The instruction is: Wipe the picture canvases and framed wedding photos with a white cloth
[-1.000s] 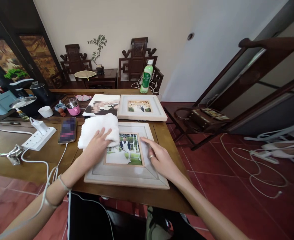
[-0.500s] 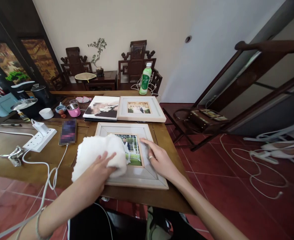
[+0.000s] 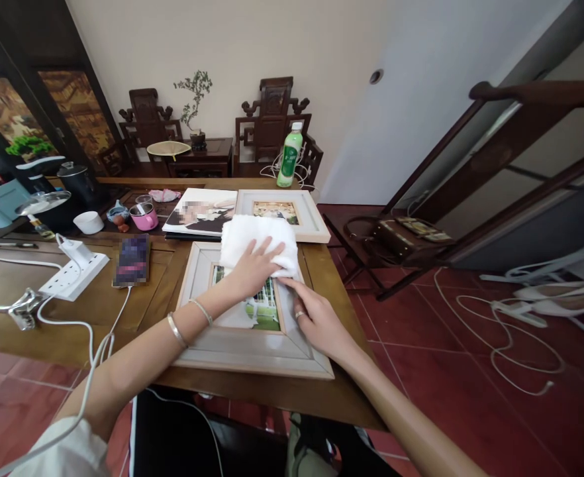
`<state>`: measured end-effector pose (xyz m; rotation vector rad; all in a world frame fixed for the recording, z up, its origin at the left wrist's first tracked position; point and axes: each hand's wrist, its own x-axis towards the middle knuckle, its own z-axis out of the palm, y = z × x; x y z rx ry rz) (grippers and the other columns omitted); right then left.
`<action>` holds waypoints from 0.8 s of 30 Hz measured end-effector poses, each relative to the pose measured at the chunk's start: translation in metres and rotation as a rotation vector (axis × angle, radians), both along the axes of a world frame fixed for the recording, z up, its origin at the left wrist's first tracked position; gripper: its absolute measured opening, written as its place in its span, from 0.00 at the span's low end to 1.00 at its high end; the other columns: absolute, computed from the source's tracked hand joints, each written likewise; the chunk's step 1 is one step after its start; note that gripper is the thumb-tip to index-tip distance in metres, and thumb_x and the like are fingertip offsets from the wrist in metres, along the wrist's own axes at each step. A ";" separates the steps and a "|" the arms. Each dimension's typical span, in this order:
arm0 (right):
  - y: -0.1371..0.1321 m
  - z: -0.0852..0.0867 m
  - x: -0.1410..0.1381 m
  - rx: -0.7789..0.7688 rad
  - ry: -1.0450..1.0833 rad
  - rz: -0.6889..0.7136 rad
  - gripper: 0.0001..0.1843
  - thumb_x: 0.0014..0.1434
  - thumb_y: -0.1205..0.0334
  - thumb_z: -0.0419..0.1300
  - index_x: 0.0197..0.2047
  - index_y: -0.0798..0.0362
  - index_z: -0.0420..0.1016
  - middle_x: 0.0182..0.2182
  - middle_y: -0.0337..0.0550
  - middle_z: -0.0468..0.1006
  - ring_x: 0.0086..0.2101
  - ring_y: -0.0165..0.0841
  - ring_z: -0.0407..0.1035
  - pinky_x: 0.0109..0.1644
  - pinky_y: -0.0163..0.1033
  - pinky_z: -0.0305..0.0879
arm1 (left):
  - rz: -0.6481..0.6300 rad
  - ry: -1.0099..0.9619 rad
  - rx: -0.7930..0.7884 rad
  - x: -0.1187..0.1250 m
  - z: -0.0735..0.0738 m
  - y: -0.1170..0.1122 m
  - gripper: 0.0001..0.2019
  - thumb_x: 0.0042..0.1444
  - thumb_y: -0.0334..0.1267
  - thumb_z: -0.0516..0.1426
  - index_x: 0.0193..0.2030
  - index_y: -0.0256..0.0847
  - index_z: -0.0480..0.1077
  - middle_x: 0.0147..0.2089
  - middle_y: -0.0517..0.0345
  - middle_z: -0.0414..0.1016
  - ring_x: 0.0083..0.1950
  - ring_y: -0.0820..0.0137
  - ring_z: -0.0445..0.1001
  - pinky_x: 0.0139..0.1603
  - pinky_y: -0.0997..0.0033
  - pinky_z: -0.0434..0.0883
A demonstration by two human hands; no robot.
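A light wooden picture frame (image 3: 267,361) lies flat on the table in front of me, its photo (image 3: 262,315) partly covered by my left arm. My left hand (image 3: 256,266) presses a folded white cloth (image 3: 259,235) onto the frame's far part, fingers spread over it. The cloth's far edge overlaps the view of the second frame behind. On the right side of the near frame rests my right hand (image 3: 316,318), steadying it. Its index finger reaches to the photo's inner border beside the cloth, and the other fingers are curled.
Behind lie another picture frame (image 3: 314,222) and a photo book (image 3: 197,209), with a green bottle (image 3: 291,156) beyond. To the left are a phone (image 3: 132,260), a power strip (image 3: 76,275), a pink cup (image 3: 144,216) and a white cable (image 3: 91,344). A bag (image 3: 406,238) sits on the right.
My left hand has moved the cloth from the frame's left side up and right to its far edge. My right hand has stayed in about the same place.
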<state>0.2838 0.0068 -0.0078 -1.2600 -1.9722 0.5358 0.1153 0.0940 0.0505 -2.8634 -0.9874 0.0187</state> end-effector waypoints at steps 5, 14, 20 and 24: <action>0.002 -0.004 0.001 0.017 0.007 0.006 0.34 0.50 0.78 0.45 0.61 0.55 0.62 0.58 0.52 0.70 0.52 0.40 0.69 0.57 0.49 0.65 | 0.128 0.046 0.031 -0.017 0.003 -0.002 0.23 0.53 0.17 0.48 0.51 0.39 0.73 0.72 0.54 0.52 0.72 0.51 0.49 0.66 0.43 0.54; 0.002 -0.005 0.001 0.037 0.022 0.007 0.31 0.53 0.76 0.45 0.61 0.55 0.62 0.59 0.54 0.69 0.60 0.40 0.63 0.62 0.52 0.61 | 0.472 0.116 0.002 -0.086 0.031 -0.012 0.26 0.51 0.16 0.47 0.52 0.39 0.72 0.71 0.57 0.55 0.70 0.50 0.52 0.66 0.44 0.56; 0.002 -0.007 0.001 0.040 0.032 0.010 0.33 0.52 0.77 0.46 0.61 0.53 0.62 0.60 0.52 0.69 0.60 0.39 0.62 0.62 0.51 0.61 | 0.583 0.119 0.046 -0.096 0.030 -0.025 0.22 0.55 0.17 0.45 0.50 0.33 0.73 0.70 0.47 0.54 0.70 0.44 0.52 0.64 0.41 0.58; 0.002 -0.007 0.001 0.039 0.035 0.016 0.34 0.50 0.78 0.46 0.61 0.52 0.62 0.60 0.51 0.68 0.60 0.39 0.61 0.63 0.51 0.59 | 0.553 0.099 0.015 -0.069 0.021 -0.026 0.21 0.55 0.19 0.48 0.51 0.35 0.73 0.72 0.44 0.50 0.71 0.43 0.49 0.64 0.39 0.56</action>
